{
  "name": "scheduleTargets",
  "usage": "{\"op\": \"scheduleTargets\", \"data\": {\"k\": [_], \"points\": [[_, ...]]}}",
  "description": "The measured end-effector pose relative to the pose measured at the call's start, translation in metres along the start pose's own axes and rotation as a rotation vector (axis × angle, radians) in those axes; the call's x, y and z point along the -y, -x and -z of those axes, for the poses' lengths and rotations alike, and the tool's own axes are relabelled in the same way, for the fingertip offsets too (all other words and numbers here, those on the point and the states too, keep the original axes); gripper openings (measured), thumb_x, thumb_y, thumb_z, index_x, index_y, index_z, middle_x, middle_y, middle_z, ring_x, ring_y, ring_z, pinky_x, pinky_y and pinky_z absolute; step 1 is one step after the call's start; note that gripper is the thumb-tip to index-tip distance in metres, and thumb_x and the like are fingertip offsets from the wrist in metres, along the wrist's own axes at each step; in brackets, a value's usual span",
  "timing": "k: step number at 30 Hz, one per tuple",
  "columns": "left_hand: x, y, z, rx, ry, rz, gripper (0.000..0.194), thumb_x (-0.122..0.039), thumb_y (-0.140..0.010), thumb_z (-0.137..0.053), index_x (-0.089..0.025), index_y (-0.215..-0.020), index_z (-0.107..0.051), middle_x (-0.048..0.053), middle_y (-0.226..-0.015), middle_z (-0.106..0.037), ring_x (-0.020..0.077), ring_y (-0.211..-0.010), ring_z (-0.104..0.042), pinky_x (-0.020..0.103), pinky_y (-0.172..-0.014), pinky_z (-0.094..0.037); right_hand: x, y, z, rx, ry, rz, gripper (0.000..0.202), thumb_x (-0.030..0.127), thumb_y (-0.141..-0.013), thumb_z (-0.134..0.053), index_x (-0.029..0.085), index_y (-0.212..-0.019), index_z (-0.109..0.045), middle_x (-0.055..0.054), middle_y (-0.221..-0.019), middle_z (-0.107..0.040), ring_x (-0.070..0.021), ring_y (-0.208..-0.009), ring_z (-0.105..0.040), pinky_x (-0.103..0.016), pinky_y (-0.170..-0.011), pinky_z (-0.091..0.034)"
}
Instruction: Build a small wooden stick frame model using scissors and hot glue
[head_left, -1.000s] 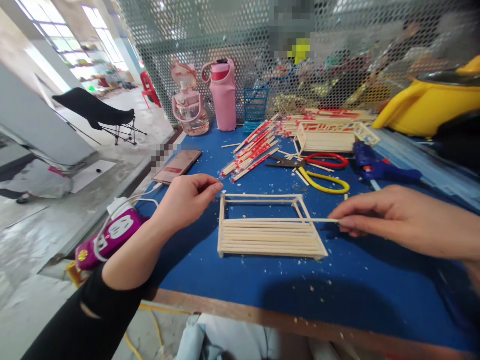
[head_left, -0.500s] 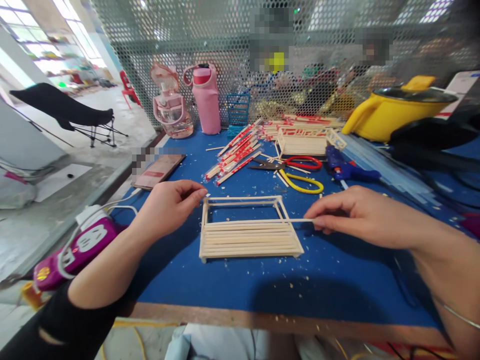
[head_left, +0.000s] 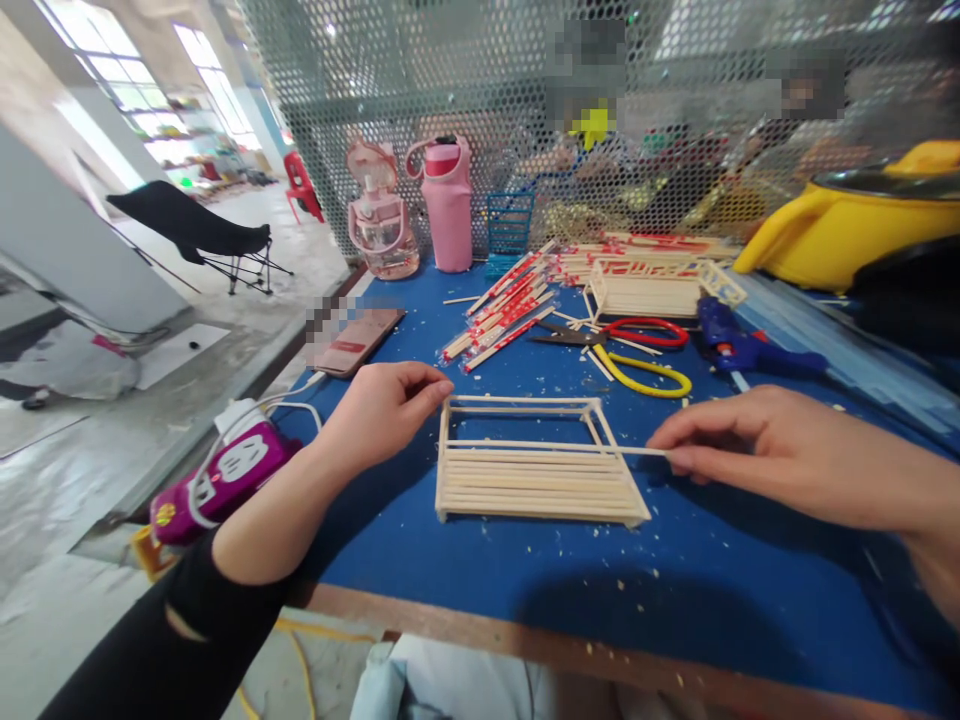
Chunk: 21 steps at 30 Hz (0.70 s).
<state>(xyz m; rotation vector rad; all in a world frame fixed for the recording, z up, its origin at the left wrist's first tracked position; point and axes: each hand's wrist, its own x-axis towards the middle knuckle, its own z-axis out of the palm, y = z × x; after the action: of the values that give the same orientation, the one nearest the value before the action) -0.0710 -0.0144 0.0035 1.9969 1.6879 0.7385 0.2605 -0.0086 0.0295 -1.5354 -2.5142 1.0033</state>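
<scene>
A small rectangular frame of pale wooden sticks (head_left: 540, 485) lies on the blue tabletop, its near part closed by several sticks side by side and its far part open. Across it, just beyond the laid row, runs a single wooden stick (head_left: 637, 450) that juts out past the right side. My right hand (head_left: 757, 450) pinches the jutting end between thumb and fingers. At the frame's far left corner, my left hand (head_left: 390, 410) is closed in a pinch on the corner; the fingertips partly hide the contact.
Beyond lie scissors (head_left: 645, 370), a blue glue gun (head_left: 750, 345), wrapped chopsticks (head_left: 502, 315) and another stick structure (head_left: 645, 297). A phone (head_left: 360, 340) and a purple box (head_left: 225, 475) are at left. Two bottles (head_left: 448, 215) stand before a perforated metal screen (head_left: 465, 60); a yellow pot (head_left: 870, 230) is right.
The view has swung left, so everything appears farther right. The stick in my right hand slopes slightly down at its right end now. Both hands keep their pinches.
</scene>
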Motion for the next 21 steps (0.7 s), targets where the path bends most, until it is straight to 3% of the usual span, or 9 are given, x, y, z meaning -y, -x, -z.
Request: {"op": "scheduleTargets", "data": {"k": [11,21], "points": [[0.0009,-0.0005,-0.0013,0.008,-0.004,-0.010,0.037,-0.046,-0.083,-0.050,-0.017,-0.085,-0.072,0.002,-0.068,-0.068,0.0137,-0.058,-0.053,0.023,-0.055,-0.038,0.0010,-0.0004,0.0007,-0.003,-0.021,0.019,0.036,0.049,-0.082,-0.052,0.019,-0.088,-0.071,-0.003,-0.071,-0.067,-0.0166,-0.063,-0.057,-0.026,-0.058,-0.041],[0.0025,-0.0009,-0.0015,0.019,-0.052,0.019,0.036,-0.049,-0.082,-0.050,-0.020,-0.086,-0.071,0.000,-0.069,-0.069,0.0153,-0.062,-0.055,0.024,-0.057,-0.038,0.0077,-0.0035,-0.0080,-0.063,0.015,0.126,0.029,0.041,-0.082,-0.054,0.021,-0.091,-0.071,0.000,-0.071,-0.068,-0.0136,-0.061,-0.056,-0.024,-0.056,-0.039]]}}
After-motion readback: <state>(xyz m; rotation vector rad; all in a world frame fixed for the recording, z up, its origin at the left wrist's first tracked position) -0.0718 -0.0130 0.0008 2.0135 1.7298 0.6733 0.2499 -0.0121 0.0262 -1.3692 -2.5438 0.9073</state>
